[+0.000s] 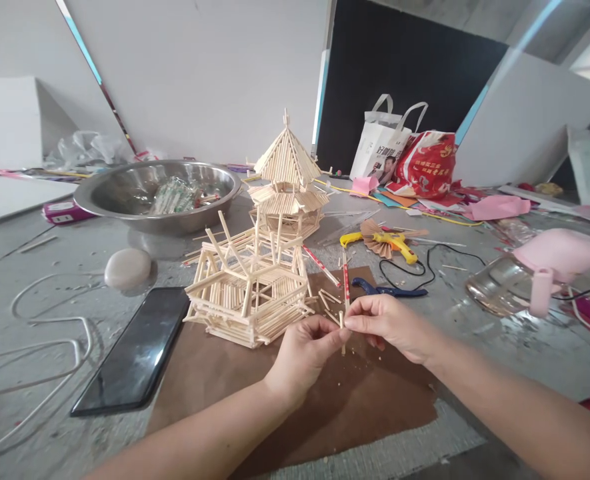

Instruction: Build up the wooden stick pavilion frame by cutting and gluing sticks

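Note:
Between the fingertips of my left hand and my right hand stands a short pale wooden stick, roughly upright. Both hands pinch it over the brown sheet. Just left of my hands sits a six-sided frame built of thin wooden sticks, with several sticks jutting up from it. Behind that rises a small stick-built pagoda with a pointed roof. Beyond my fingers lie loose stick pieces, a blue-handled pair of pliers and a red-and-white strip.
A steel basin holding wrapped stick bundles stands at back left. A black phone and a round grey object with a white cable lie left. Right are a yellow glue gun with a black cord and a pink-lidded clear jug.

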Available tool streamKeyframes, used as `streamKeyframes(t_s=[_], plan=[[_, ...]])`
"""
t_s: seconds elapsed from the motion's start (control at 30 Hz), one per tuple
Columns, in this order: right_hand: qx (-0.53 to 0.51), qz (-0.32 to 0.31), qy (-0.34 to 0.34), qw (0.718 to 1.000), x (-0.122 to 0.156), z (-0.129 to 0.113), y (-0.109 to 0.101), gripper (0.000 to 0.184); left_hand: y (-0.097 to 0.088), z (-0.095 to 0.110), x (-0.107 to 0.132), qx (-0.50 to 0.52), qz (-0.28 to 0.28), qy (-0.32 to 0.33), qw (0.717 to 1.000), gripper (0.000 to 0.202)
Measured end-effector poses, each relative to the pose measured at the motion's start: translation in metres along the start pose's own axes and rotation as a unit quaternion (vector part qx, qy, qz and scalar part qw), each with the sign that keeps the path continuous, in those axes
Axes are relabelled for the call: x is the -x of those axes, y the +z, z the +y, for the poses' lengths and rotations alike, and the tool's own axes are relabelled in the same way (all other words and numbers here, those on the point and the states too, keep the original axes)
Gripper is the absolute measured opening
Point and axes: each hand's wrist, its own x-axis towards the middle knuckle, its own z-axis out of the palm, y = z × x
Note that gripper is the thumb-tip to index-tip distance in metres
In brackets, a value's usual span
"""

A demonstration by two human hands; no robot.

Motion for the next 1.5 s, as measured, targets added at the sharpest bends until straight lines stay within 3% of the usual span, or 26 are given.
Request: streamKeyframes(t_s=[0.5,0.7,0.83,0.9,0.93,1.0,1.07,1.13,1.27,1.37,1.5], plan=[[-0.013,0.013,0.026,0.999,-0.004,0.002,0.007,0.015,-0.001,0.002,0.001,-0.054,-0.008,0.025,0.998,0.027],[-0.154,0.064,-0.021,0.986,-0.013,-0.019,-0.019,0.020,-0.004,0.004,0.007,-0.054,0.025,0.053,0.997,0.043],[-0.243,0.036,-0.043,0.968,-0.034,-0.045,-0.021,0.023,-0.004,0.004,0.013,-0.121,-0.047,0.060,0.990,0.040],[-0.268,0.016,-0.044,0.962,-0.048,-0.057,-0.012,0.021,-0.004,0.005,0.017,-0.214,-0.094,0.125,0.964,0.034],[-0.277,0.006,-0.039,0.960,-0.055,-0.062,-0.006,0.021,-0.004,0.006,0.019,-0.284,-0.110,0.188,0.934,0.029],[-0.285,-0.003,-0.025,0.958,-0.068,-0.071,0.005,0.022,-0.005,0.007,0.022,-0.431,-0.105,0.335,0.831,0.022],[-0.277,-0.003,-0.017,0.961,-0.080,-0.076,0.015,0.023,-0.008,0.009,0.022,-0.521,-0.073,0.434,0.731,0.019],[-0.262,-0.003,-0.015,0.965,-0.088,-0.078,0.021,0.022,-0.012,0.013,0.020,-0.556,-0.047,0.472,0.682,0.019],[-0.236,-0.003,-0.008,0.972,-0.098,-0.079,0.025,0.022,-0.022,0.022,0.012,-0.585,-0.004,0.486,0.649,0.014],[-0.232,0.001,-0.005,0.973,-0.101,-0.079,0.027,0.025,-0.027,0.028,0.008,-0.605,0.028,0.469,0.643,0.015],[-0.234,0.005,0.001,0.972,-0.104,-0.077,0.030,0.015,-0.029,0.030,0.005,-0.635,0.059,0.444,0.629,0.018]])
